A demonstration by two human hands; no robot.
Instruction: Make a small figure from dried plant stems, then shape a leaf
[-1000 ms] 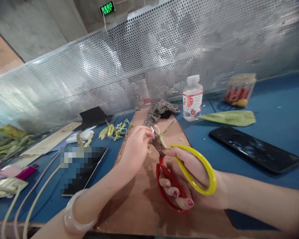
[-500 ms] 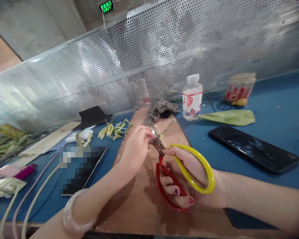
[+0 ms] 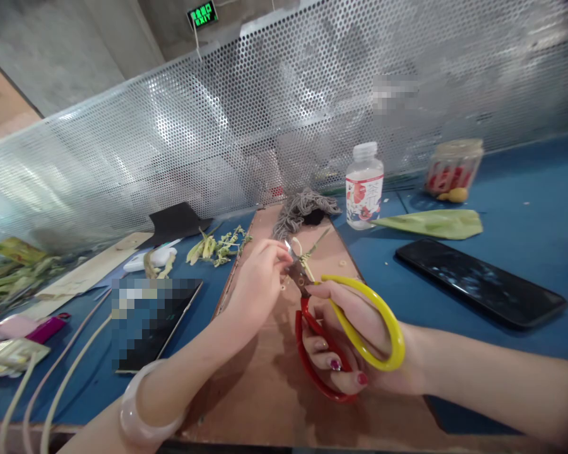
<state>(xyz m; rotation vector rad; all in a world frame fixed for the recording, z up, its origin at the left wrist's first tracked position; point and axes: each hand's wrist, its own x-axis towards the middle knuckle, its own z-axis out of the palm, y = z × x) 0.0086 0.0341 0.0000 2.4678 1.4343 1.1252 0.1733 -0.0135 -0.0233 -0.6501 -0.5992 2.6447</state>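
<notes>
The left hand [image 3: 260, 277] has its fingertips pinched together at the blade tips, any grip on something hidden; the knotted plant strip [image 3: 305, 258] is just beside the blades, above the brown board [image 3: 265, 391]; the right hand [image 3: 355, 334] curls through the spread handles of the scissors [image 3: 300, 277], left of a black phone [image 3: 478, 284].

The right hand [image 3: 348, 331] gripped steel scissors with one yellow and one red loop handle [image 3: 301, 282] above a long brown board [image 3: 265, 391], while the left hand [image 3: 260, 274] bent its fingers against the blade tips, hiding whatever they pinched. Just beside the blades, at their 1 o'clock, lay a thin cream-and-green knotted strand [image 3: 305, 257]. From the scissors' pivot, tangled grey yarn [image 3: 291, 214] sat at 12 o'clock, a clear floral-labelled bottle [image 3: 364, 192] at 1, and a black phone [image 3: 480, 284] at 3.
</notes>
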